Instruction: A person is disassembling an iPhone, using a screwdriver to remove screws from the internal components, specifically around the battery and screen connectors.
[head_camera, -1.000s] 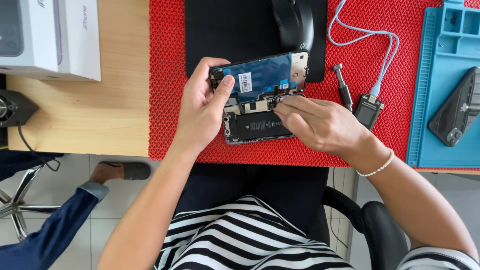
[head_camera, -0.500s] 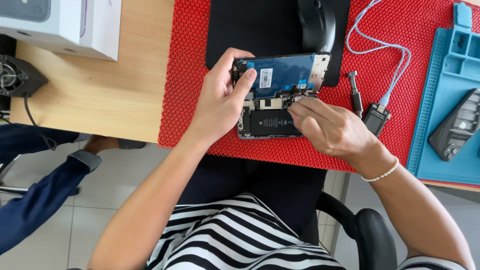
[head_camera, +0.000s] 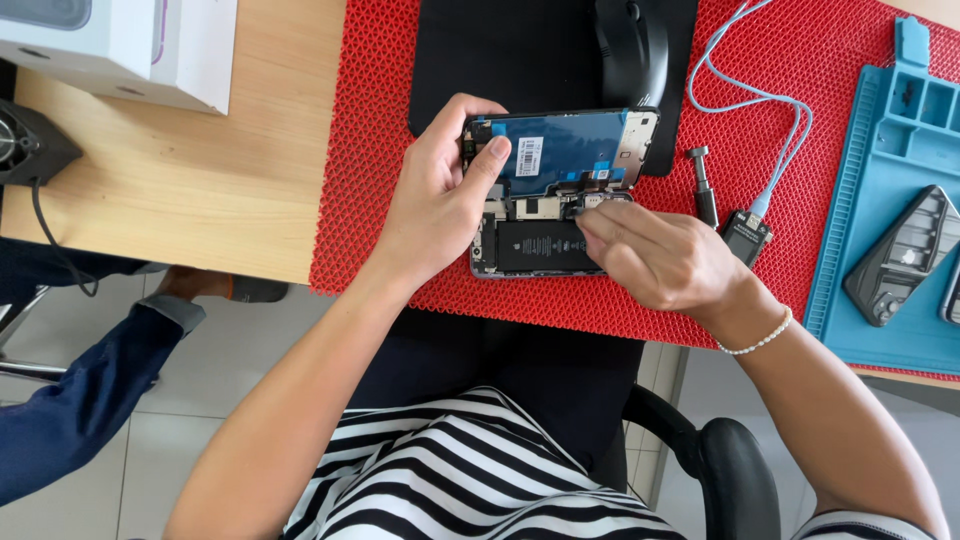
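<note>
An opened smartphone (head_camera: 535, 245) lies on the red mesh mat (head_camera: 370, 150), its black battery showing. Its screen panel (head_camera: 570, 150), blue on the inside, is folded up away from the body. My left hand (head_camera: 440, 200) holds the screen panel at its left edge, thumb pressed on the blue inner face. My right hand (head_camera: 655, 255) rests on the phone's right side, fingertips pinched at the connectors just above the battery. Whether a small tool sits in those fingers is hidden.
A black mouse (head_camera: 632, 48) on a black pad (head_camera: 500, 50) lies behind the phone. A screwdriver (head_camera: 702, 185), a small black adapter (head_camera: 745, 237) with a pale blue cable (head_camera: 770, 100), and a blue repair mat (head_camera: 880, 200) holding a dark phone part (head_camera: 900, 255) sit right. White boxes (head_camera: 130, 45) stand left.
The view has shifted, so everything sits further right in frame. My left thumb slid slightly along the screen panel. My right fingers stay at the connectors above the battery.
</note>
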